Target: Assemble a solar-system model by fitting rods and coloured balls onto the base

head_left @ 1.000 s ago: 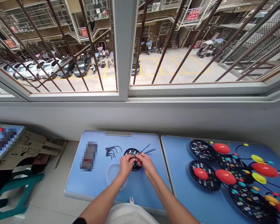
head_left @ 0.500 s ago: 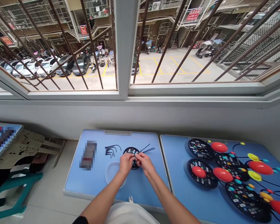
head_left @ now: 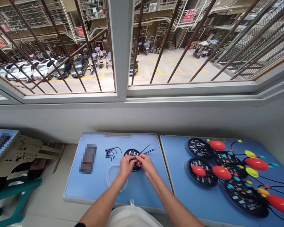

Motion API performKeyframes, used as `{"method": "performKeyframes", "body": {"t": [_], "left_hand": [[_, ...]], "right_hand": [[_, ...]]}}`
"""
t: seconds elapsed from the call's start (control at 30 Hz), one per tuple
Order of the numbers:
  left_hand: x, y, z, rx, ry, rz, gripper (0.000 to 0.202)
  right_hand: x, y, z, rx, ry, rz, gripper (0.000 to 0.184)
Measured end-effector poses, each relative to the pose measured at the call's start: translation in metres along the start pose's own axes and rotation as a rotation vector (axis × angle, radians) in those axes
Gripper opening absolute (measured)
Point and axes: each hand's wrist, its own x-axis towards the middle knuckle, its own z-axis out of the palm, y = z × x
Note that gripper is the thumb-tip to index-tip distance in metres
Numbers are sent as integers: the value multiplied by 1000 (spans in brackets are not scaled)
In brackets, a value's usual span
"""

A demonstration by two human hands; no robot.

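My left hand (head_left: 126, 166) and my right hand (head_left: 145, 164) meet over the front part of a round black disc (head_left: 130, 152) with small printed markings. The fingertips of both are pinched together at a tiny dark piece, too small to name. Thin straight black rods (head_left: 149, 151) stick out beyond my right fingers toward the upper right; whether they are held or lie on the table I cannot tell. Left of the disc lie several bent black rods (head_left: 111, 152). A clear round plastic ring or lid (head_left: 107, 178) rests partly behind my left forearm.
On the blue table (head_left: 73, 186) a blurred-out dark object (head_left: 88, 159) lies at left. A second blue table (head_left: 180, 201) adjoins at right, bearing several black discs (head_left: 246, 198) with red ovals (head_left: 282, 204) and coloured beads. A teal stool (head_left: 16, 198) stands left, a barred window above.
The view has shifted a little, so the scene sits slightly further left. Both hands stay pinched at the same spot over the disc, with only slight finger movement.
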Motion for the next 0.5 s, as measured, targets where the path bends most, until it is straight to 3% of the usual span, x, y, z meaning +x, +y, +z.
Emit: {"method": "performKeyframes", "body": {"t": [0.27,0.5], "left_hand": [[-2,2,0,45,-14,57,15],[-5,-3,3,79,8,74,9]], "right_hand": [[-5,6,0,-1,39,-66,39],[1,9,-4,-103,-26,-62,33]]}}
